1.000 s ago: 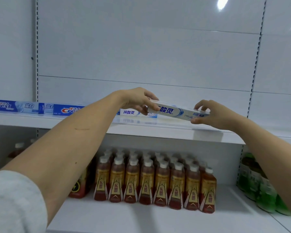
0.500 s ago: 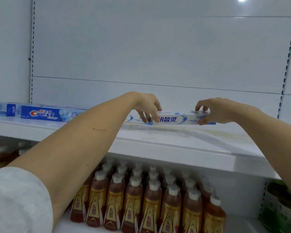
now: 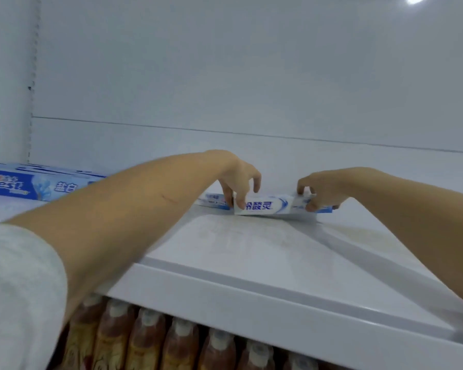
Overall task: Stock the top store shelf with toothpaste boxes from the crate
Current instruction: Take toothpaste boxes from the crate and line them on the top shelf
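On the top shelf [image 3: 251,244]: box [image 3: 263,207] lies at the back.
My hands: left [image 3: 239,180] and right [image 3: 320,190] pinch its ends.
Risk: nudging the neighbour box [image 3: 211,201] askew (they touch).

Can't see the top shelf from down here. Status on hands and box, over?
Left hand and right hand each pinch an end of the white toothpaste box. Box down at the back of the top shelf. Crest box well left, nothing in the way.
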